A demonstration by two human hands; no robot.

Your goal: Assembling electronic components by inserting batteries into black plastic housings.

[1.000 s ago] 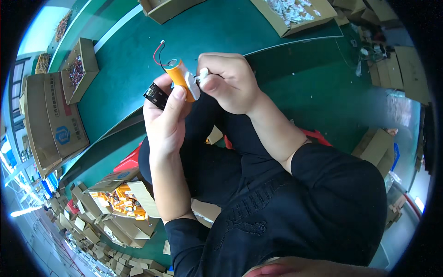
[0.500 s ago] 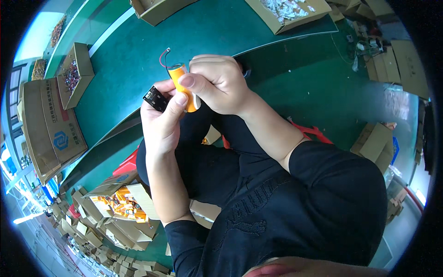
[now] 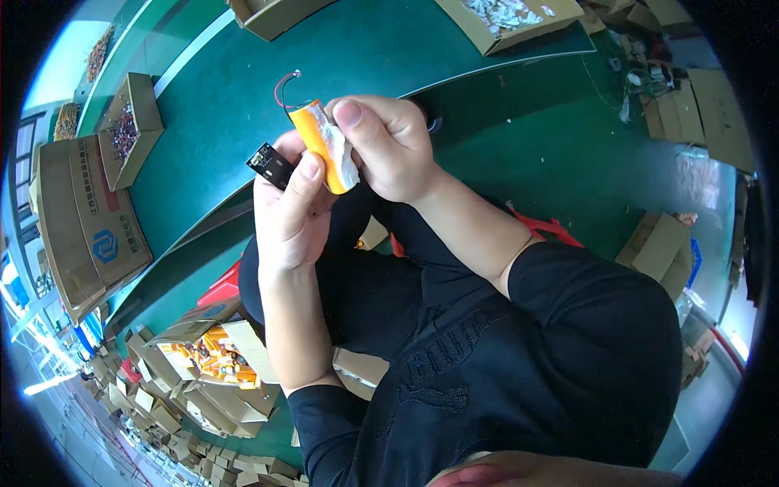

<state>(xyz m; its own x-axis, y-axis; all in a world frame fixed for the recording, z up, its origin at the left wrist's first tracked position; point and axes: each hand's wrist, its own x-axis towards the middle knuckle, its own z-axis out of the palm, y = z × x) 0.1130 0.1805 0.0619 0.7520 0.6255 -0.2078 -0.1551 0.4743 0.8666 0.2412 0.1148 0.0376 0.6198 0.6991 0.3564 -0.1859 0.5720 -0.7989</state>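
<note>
My left hand (image 3: 292, 203) is closed around an orange cylindrical battery (image 3: 315, 146), its thumb pressed on the side. A red and a black wire with a small connector (image 3: 295, 75) rise from the battery's top end. A ragged white layer (image 3: 341, 150) runs down the battery's right side. Between the fingers of the same hand sits a small black circuit board (image 3: 270, 165), left of the battery. My right hand (image 3: 389, 146) is a fist against the battery's upper right, thumb over curled fingers. What its fingers grip is hidden.
A green table (image 3: 243, 89) bears a box of white scraps (image 3: 507, 36), another carton (image 3: 272, 18) and a box of small parts (image 3: 130, 134). A large carton (image 3: 93, 219) stands left. Low by my left arm is an open box (image 3: 264, 349) of orange batteries.
My right thumb has come off the battery's front and moved up and right. The white layer on the battery's right side now shows widely. The battery leans further to the left.
</note>
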